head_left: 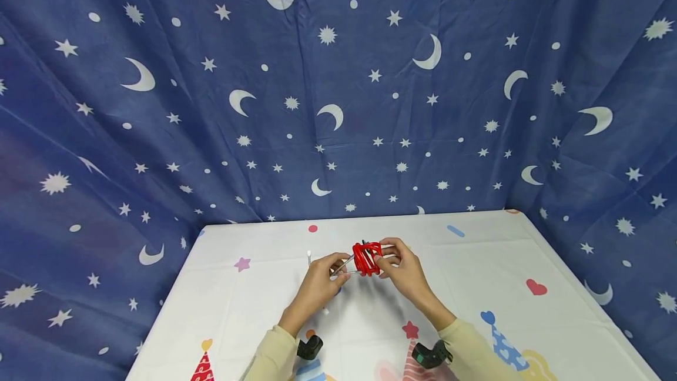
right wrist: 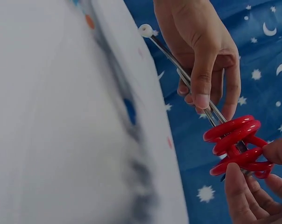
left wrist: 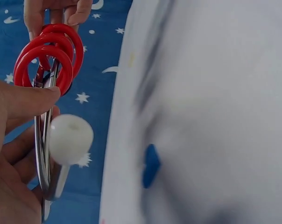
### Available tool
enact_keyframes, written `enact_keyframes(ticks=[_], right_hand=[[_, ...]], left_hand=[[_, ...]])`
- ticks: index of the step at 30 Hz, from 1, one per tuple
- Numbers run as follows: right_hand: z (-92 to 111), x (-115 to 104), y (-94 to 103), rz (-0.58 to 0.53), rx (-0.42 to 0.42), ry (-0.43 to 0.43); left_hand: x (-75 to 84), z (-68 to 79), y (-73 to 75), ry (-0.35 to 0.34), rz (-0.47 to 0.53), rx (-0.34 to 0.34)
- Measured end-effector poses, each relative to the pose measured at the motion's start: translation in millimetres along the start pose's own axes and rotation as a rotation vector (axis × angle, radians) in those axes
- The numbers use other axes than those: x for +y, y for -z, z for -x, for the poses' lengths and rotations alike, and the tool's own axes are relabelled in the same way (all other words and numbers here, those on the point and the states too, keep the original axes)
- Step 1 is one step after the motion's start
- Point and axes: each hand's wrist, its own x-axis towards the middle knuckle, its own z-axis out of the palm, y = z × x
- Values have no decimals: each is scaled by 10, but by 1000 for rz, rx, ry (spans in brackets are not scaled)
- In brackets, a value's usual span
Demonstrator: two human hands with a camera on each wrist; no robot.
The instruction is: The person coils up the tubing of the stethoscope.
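Note:
Both hands hold one object above the white table: a coil of glossy red loops point(head_left: 367, 258) around thin silvery metal rods point(left wrist: 46, 140). With thumb and fingers, my left hand point(head_left: 319, 280) pinches the rods to the left of the loops. A white ball tip point(left wrist: 71, 139) ends one rod near the left palm, and it also shows in the right wrist view point(right wrist: 145, 31). My right hand point(head_left: 406, 270) grips the red loops at their right side, between thumb and fingertips. A small dark part shows at the coil's upper edge; what it belongs to is unclear.
The table's white cloth point(head_left: 465, 287) is printed with hearts, stars and party hats. A dark blue curtain point(head_left: 338, 87) with moons and stars hangs behind the table and at both sides. Dark wrist cameras point(head_left: 431, 355) sit by both sleeves.

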Motion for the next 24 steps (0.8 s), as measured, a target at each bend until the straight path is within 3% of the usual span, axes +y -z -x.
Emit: enact_keyframes(ticks=[9, 24], right_hand=[[-95, 322, -74, 29, 4, -66], [-93, 614, -127, 71, -118, -148]], left_hand=[[-267, -14, -163, 64, 58, -57], [-455, 76, -237, 108, -29, -146]])
